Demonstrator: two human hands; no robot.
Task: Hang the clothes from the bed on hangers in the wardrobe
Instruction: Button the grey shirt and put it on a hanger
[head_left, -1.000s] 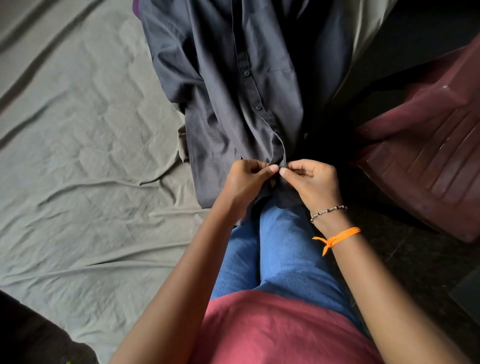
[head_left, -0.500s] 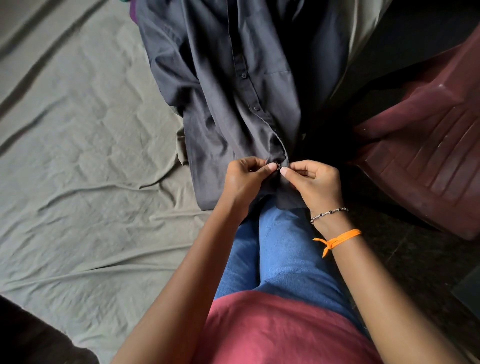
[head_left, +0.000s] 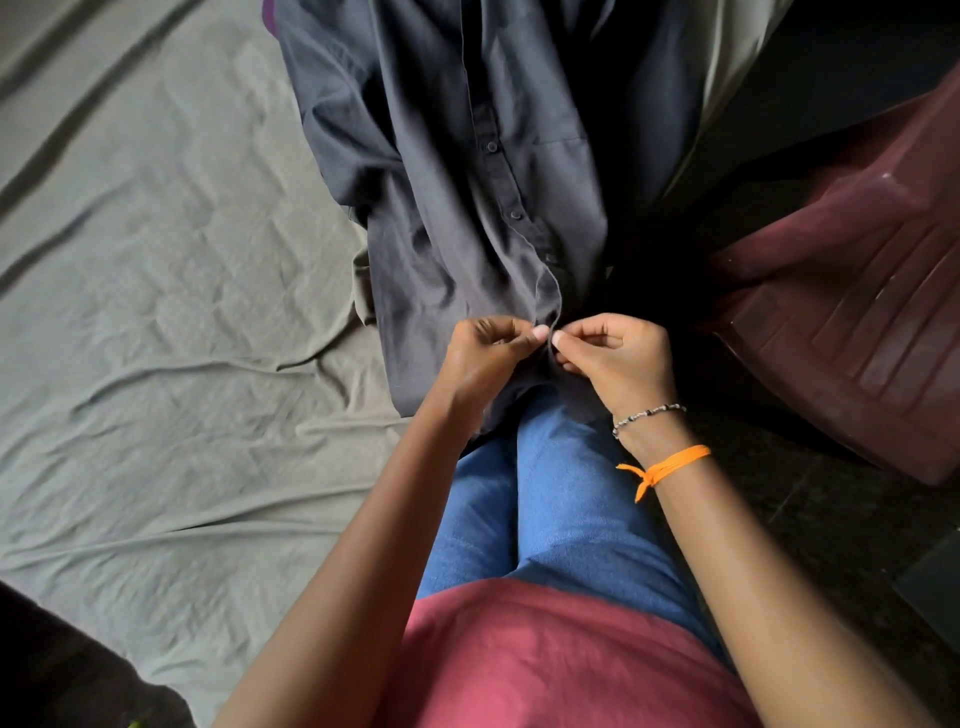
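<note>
Left grip (head_left: 485, 358) and right grip (head_left: 613, 358) pinch the dark shirt (head_left: 467, 182) placket; its collar is cut off.

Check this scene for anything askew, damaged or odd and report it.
Nothing looks damaged or spilled. The dark shirt lies on the wrinkled bedsheet, with its placket gaping just above where the left hand and right hand pinch it, so it looks unbuttoned there.

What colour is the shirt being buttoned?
Dark grey shirt, plain; the head view shows it.
</note>
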